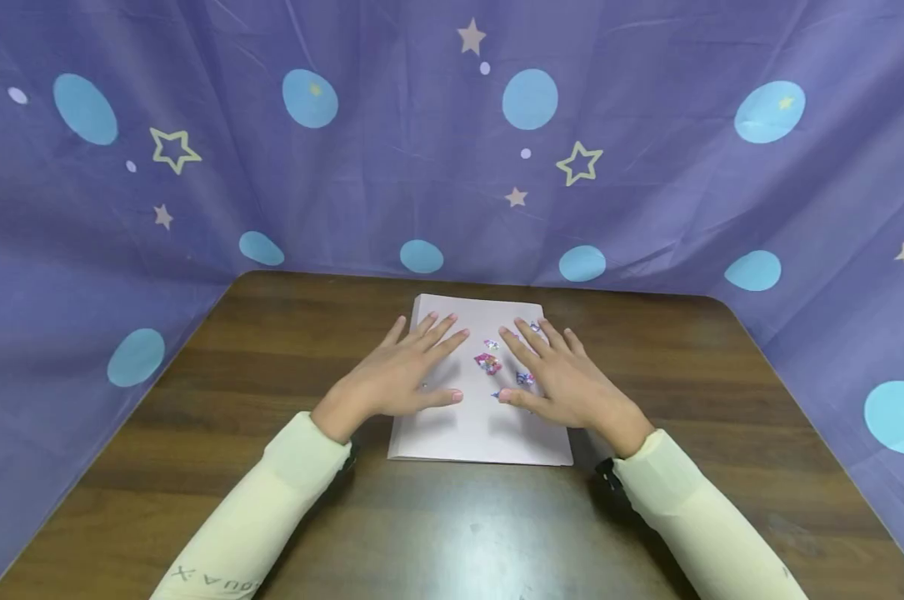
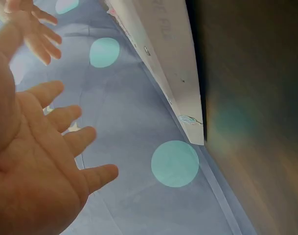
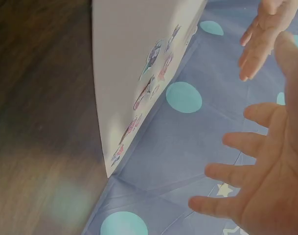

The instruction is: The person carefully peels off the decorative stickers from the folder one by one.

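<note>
The pink paper stack point(image 1: 452, 417) lies mid-surface on the wooden surface point(image 1: 197, 392), and the left hand point(image 1: 399, 375) hovers over its left half, fingers spread and holding nothing. Small stickers point(image 1: 487, 362) sit between the hands, left uncovered. The right hand point(image 1: 564, 379) mirrors it over the right half, fingers apart too.

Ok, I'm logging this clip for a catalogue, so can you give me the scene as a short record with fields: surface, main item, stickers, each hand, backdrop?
surface: dark wooden table
main item: pale pink sheet, lying flat mid-table
stickers: several small colourful stickers on the sheet, between the hands
left hand: fingers straight and spread, palm down over the sheet's left part
right hand: fingers straight and spread, palm down over the sheet's right part
backdrop: purple cloth with blue dots and stars
</note>
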`<state>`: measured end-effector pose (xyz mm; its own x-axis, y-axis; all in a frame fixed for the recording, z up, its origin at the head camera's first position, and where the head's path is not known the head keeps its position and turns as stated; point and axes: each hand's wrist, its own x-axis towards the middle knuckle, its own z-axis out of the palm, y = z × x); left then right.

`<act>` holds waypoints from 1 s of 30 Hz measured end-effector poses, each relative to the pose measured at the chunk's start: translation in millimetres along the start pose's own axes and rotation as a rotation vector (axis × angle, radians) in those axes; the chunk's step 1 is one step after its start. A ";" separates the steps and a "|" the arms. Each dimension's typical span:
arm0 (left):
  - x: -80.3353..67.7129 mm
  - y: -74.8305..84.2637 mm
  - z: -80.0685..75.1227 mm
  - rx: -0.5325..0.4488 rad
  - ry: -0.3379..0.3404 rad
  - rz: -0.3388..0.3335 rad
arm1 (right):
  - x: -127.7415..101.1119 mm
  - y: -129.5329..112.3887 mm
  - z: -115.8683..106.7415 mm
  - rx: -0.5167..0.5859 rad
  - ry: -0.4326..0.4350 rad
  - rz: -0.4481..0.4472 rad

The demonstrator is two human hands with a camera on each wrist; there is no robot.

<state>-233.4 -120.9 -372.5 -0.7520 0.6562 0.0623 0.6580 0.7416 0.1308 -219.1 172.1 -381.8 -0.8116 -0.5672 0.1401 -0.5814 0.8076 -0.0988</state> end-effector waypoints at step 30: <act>3.8 -4.7 -0.2 -0.254 0.029 -0.487 | 5.1 15.2 6.0 0.162 -0.067 0.326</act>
<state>-239.4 -121.9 -372.7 -0.9704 0.2383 -0.0382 0.2056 0.8992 0.3861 -232.4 180.5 -388.4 -0.9546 -0.2976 0.0110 -0.2884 0.9147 -0.2832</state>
